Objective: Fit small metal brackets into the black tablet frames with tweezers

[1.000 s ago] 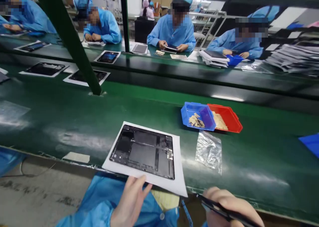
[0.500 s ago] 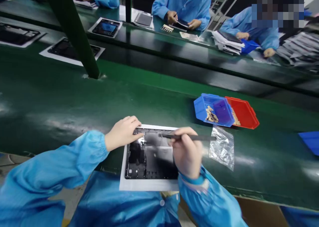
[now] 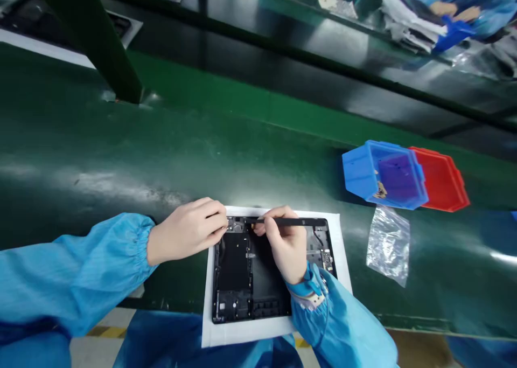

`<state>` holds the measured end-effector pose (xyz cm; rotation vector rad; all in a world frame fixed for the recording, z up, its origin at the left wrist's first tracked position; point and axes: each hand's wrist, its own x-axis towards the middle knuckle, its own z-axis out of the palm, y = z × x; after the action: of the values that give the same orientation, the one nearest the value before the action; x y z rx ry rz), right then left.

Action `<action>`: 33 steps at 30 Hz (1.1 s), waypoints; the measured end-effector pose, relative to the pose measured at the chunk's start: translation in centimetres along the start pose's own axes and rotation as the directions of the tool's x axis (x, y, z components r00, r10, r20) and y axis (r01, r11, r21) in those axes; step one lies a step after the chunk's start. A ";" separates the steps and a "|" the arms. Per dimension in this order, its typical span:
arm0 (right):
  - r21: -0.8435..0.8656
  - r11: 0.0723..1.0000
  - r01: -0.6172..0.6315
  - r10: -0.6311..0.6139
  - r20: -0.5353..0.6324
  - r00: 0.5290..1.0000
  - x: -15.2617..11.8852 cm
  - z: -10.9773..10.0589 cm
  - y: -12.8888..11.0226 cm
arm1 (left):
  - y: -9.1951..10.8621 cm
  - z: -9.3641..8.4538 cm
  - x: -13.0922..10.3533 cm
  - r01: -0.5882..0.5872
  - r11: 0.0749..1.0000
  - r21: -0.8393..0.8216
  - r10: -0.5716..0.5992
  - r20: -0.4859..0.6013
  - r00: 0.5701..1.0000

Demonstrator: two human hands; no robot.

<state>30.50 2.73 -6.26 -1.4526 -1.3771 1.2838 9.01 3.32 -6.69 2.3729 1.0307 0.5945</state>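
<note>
A black device housing [image 3: 266, 287] with small parts inside lies on a white sheet [image 3: 345, 260] on the green bench. My right hand [image 3: 285, 244] is closed on a black tweezers-like tool [image 3: 299, 222], its tip low at the housing's upper edge. At the upper left corner of the housing is my left hand [image 3: 194, 228], fingers curled together; whether something small is between its fingertips is hidden.
Blue bin [image 3: 359, 168] with small tan pieces and red bin [image 3: 456, 182] stand at the right. A clear plastic bag [image 3: 388, 244] lies below them. A green post [image 3: 100, 50] rises at the upper left. Another person's hands [image 3: 454, 11] show at the top right.
The view has tilted down and shifted. My right hand has brought the tool's tip left, down to the housing's upper edge. My left hand's fingers have drawn together at the corner.
</note>
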 end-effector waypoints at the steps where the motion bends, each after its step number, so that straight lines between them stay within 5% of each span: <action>1: -0.043 0.999 0.010 -0.010 0.011 1.000 0.0 0.1 -0.1 | -0.1 0.0 0.0 0.000 1.000 0.007 0.000 0.008 1.000; 33: -0.202 0.979 -0.037 0.052 0.070 0.996 0.4 0.7 -0.4 | -0.2 -0.3 0.0 -0.011 1.000 -0.017 0.012 0.061 0.998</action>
<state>29.73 3.07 -6.05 -1.5918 -1.5697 1.2674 8.76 3.49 -6.55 2.3686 0.9825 0.5301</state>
